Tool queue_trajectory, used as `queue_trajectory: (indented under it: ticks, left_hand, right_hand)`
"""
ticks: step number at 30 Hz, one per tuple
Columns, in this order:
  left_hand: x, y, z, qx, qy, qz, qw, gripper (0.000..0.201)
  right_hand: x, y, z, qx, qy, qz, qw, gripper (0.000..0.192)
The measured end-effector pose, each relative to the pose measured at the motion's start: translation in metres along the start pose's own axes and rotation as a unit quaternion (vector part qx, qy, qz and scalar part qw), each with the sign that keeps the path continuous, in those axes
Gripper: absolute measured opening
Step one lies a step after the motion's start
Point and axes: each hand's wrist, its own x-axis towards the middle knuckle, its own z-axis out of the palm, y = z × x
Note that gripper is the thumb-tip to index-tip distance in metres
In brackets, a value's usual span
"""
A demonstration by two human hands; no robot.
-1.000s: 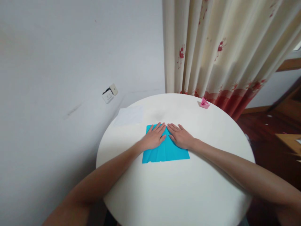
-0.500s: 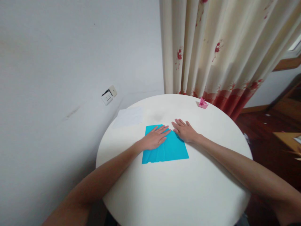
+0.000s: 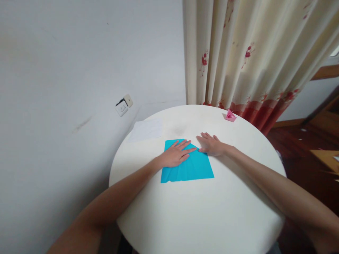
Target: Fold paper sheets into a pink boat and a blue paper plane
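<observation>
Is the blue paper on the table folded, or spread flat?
Folded: the blue paper has its far right corner turned in diagonally, under the left hand.

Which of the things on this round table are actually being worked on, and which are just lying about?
In use:
- blue paper, flat on the table
- left hand, pressed flat on the paper
- right hand, flat at the paper's far right edge

Lying about:
- white sheet, at the table's far left edge
- pink folded paper figure, at the far edge
- white table itself
- wall socket
- curtain
</observation>
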Motion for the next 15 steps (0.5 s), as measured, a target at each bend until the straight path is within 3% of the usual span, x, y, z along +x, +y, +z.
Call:
queue_trajectory:
  ticks: [4, 6, 9, 12, 15]
  left_hand:
    - [0.0, 0.0, 0.0, -0.002, 0.001, 0.003, 1.0, 0.05]
    - [-0.001, 0.0, 0.0, -0.001, 0.0, 0.004, 1.0, 0.05]
    - [-0.001, -0.001, 0.002, 0.007, -0.002, 0.002, 1.0, 0.05]
    - [0.0, -0.003, 0.005, 0.019, 0.001, -0.001, 1.0, 0.051]
    - [0.001, -0.005, 0.009, 0.03, 0.006, -0.005, 1.0, 0.055]
  right_hand:
    - [-0.009, 0.015, -0.015, 0.013, -0.056, -0.012, 0.998, 0.094]
    - [-0.01, 0.019, -0.015, 0.029, -0.051, -0.03, 0.998, 0.092]
    - [-0.004, 0.009, -0.003, 0.054, 0.057, 0.014, 0.997, 0.065]
    - [0.004, -0.016, 0.016, 0.028, 0.166, 0.013, 0.986, 0.055]
    - [0.004, -0.042, 0.032, -0.014, 0.167, -0.065, 0.984, 0.054]
